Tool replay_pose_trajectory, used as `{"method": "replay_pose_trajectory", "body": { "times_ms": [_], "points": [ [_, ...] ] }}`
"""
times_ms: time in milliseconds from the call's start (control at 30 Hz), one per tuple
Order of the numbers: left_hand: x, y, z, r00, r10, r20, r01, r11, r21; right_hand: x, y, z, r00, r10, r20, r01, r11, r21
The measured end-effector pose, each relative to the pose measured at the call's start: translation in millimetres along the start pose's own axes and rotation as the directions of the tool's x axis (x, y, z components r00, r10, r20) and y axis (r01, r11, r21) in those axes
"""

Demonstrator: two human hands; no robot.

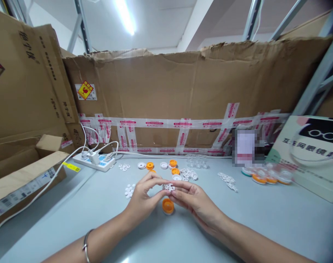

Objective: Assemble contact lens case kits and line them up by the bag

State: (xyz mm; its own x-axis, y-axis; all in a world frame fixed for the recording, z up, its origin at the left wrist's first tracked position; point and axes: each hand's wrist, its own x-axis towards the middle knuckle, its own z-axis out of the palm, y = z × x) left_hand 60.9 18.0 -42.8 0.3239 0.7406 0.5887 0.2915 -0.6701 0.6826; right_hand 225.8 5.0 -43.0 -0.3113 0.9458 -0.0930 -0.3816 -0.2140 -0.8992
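Between the fingertips of both hands is a small white plastic part (168, 187) with holes and notched edges. My left hand (147, 191) pinches it from the left with thumb and fingers. My right hand (192, 197) grips its right side. Just below, an orange round cup-like piece (167, 206) with a pale base rests on the table. Behind the hands lie more orange caps (173, 163), white rings (176, 177) and a pile of similar white perforated parts (189, 174). Small white discs (129, 190) lie left of my left hand.
A power strip (95, 160) with cables and an open cardboard box (26, 182) stand left. Clear domes (197, 162) sit at the back. More white parts (227, 179), several clear-topped round pieces (267, 174) and a printed box (309, 157) are right. A cardboard wall (161, 91) closes the back.
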Motion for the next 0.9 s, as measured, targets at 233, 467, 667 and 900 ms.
{"method": "replay_pose_trajectory", "body": {
  "times_ms": [233,467,667,900],
  "points": [
    [-0.8,-3.2,-0.2,0.999,0.053,0.002,-0.053,0.996,0.067,2.9,0.3,-2.8,0.998,0.014,-0.06,-0.012,1.0,0.026],
    [-2.5,-5.7,0.6,0.994,0.108,-0.017,-0.102,0.972,0.212,4.3,0.5,-3.4,0.993,0.001,-0.12,0.006,0.998,0.062],
    [-3.1,-5.2,0.6,0.994,0.111,0.005,-0.109,0.962,0.25,3.1,0.5,-3.4,0.995,0.01,-0.101,-0.004,0.998,0.061],
    [-3.6,-3.6,3.2,0.987,0.158,0.022,-0.157,0.936,0.314,4.5,4.5,0.6,0.994,-0.062,-0.089,0.063,0.998,0.014]
  ]
}}
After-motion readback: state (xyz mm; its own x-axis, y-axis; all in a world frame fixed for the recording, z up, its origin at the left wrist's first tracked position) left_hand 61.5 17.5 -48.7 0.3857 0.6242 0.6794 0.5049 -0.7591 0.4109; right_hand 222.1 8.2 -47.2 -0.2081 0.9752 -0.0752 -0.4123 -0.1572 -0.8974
